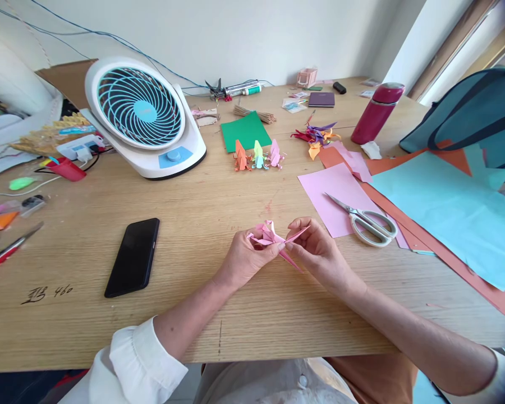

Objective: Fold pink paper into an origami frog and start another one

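Between my two hands, a little above the table near its front edge, is a pink origami figure [271,234] with several thin pointed limbs. My left hand [244,255] pinches its body from the left, the thumb along its near side. With thumb and fingertips, my right hand [317,249] grips a pointed limb on the right side. Another narrow point sticks out downward between the hands. Farther back stand three finished-looking paper figures: an orange one [241,157], a pale green one [259,157] and a pink one [275,155].
Scissors [372,224] lie on pink paper [336,191] to the right, beside large light-blue sheets [454,207]. A phone [132,258] and a white fan [172,134] are on the left. Behind are green paper [244,132], folded coloured pieces [315,134] and a red flask [377,113].
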